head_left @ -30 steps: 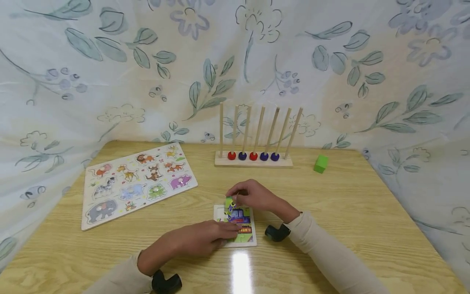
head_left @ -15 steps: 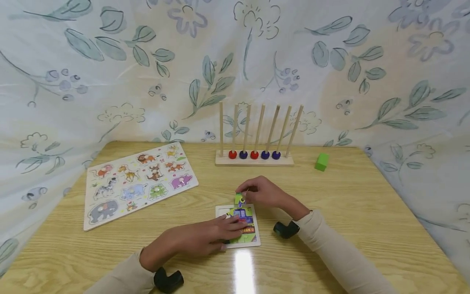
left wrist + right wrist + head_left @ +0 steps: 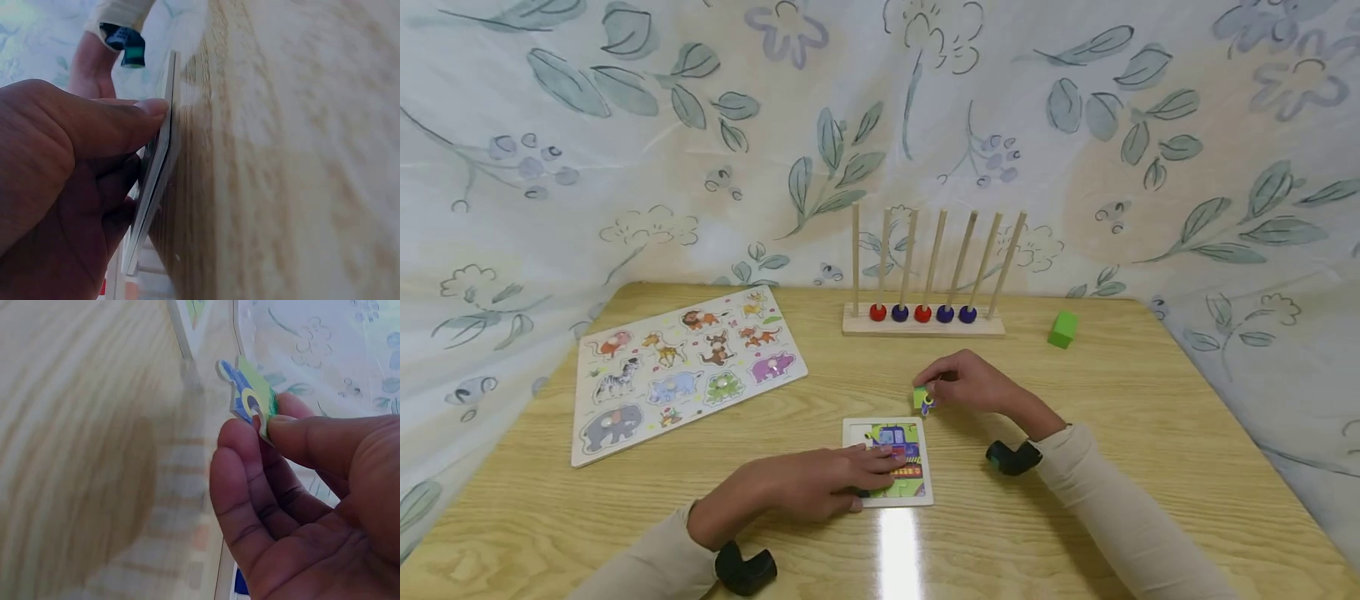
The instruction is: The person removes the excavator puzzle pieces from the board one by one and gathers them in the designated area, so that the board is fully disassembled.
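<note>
My left hand [image 3: 820,481] rests on a small jigsaw puzzle in a white-edged tray [image 3: 928,475], its fingers laid over the printed vehicle picture. In the left wrist view the thumb [image 3: 134,122] touches the edge of the tray [image 3: 152,187]. The tray's upper left part shows bare white. Beyond the tray's upper right corner, my right hand [image 3: 970,383] pinches a green puzzle piece [image 3: 921,398] between thumb and fingers. Seen from the right wrist, this jigsaw piece [image 3: 247,394] has blue, yellow and green print and a rounded tab, and is held above the table.
A board of animal pieces [image 3: 688,367] lies at the left. At the back stands a wooden peg rack [image 3: 922,327] with red and blue beads low on its rods. A green block [image 3: 1063,330] sits at the back right. Floral cloth [image 3: 880,125] hangs behind the table.
My right hand has moved right with the puzzle piece, from over the tray's upper left to beyond its upper right corner. The left hand stays on the puzzle, its fingers shifted slightly.
</note>
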A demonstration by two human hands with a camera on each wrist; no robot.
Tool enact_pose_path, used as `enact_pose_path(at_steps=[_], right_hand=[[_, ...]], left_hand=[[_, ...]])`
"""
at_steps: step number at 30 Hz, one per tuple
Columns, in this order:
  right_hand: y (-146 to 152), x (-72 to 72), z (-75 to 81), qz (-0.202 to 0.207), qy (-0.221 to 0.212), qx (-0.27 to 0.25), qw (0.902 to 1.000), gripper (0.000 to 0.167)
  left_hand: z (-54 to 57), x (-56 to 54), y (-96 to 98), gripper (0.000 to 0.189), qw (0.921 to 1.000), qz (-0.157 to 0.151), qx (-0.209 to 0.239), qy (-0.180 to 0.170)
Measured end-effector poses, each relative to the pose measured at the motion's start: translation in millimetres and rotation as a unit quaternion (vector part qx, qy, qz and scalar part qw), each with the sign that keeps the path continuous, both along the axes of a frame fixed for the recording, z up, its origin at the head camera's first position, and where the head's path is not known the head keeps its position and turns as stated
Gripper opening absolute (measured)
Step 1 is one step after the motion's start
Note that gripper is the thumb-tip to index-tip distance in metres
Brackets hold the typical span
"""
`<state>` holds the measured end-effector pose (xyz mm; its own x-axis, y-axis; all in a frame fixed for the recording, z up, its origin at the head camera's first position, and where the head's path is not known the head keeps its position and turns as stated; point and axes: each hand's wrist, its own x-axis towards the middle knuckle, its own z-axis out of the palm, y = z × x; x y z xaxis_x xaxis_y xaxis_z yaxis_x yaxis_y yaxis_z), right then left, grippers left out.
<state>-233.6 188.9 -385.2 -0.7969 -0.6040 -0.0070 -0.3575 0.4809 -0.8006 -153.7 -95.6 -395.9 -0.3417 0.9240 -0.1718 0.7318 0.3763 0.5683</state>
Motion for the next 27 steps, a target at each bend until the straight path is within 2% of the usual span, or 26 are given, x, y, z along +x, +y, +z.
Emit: enact_pose_path(at_steps=[4,9,17,27], right_hand=[[8.6,-1.7,1.6,0.0,-0.009,0.0,1.0,0.021],[18.8,-5.6,-2.2,-0.024,-0.019,0.012,0.9995,0.021],[24.1,-8.7,-6.7,-0.036,-0.019,0.034,0.9986,0.018],[22.7,-9.6,-1.7,-0.049,0.001,0.078,0.9957,0.018]], left_hand=[[1.1,1.8,-0.5,0.05,0.9999,0.002,0.001,0.012],[3.2,3.8,0.3,0.05,0.9997,0.001,0.005,0.022],[3.6,5.9,-0.2,0.05,0.9999,0.011,0.005,0.008],[3.5,1.7,-1.4,0.049,0.9997,0.013,0.011,-0.018]])
